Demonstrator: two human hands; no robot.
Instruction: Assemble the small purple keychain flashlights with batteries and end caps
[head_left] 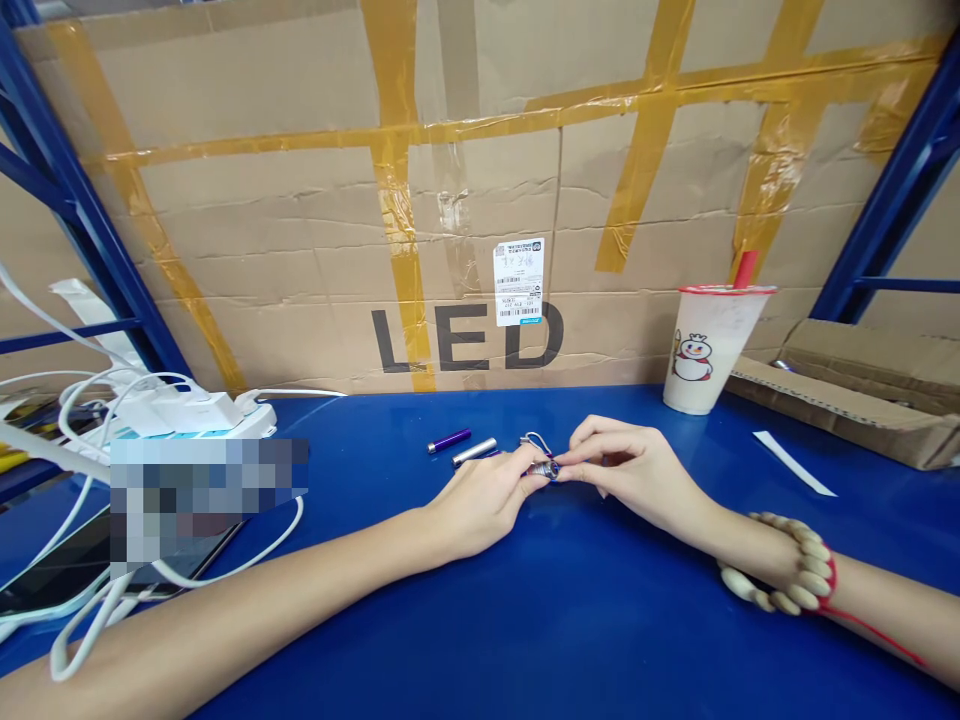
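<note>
Near the middle of the table, my left hand (480, 500) pinches a small metal tube (541, 469) with a ridged, shiny end and a bluish edge. From the right, the thumb and fingertips of my right hand (641, 470) close on the end of the same tube. A wire clip or ring (537, 440) sticks up just behind the fingers. Beyond my left hand lie a purple tube (448, 441) and a silver tube (475, 452), side by side. My fingers hide much of the held piece.
A milk drink cup (709, 350) with a red straw stands at the back right, beside an open cardboard box (862, 395) and a white strip (793, 463). White cables, a power strip (195, 420) and a phone (60, 565) crowd the left. A large carton (300, 250) forms the back.
</note>
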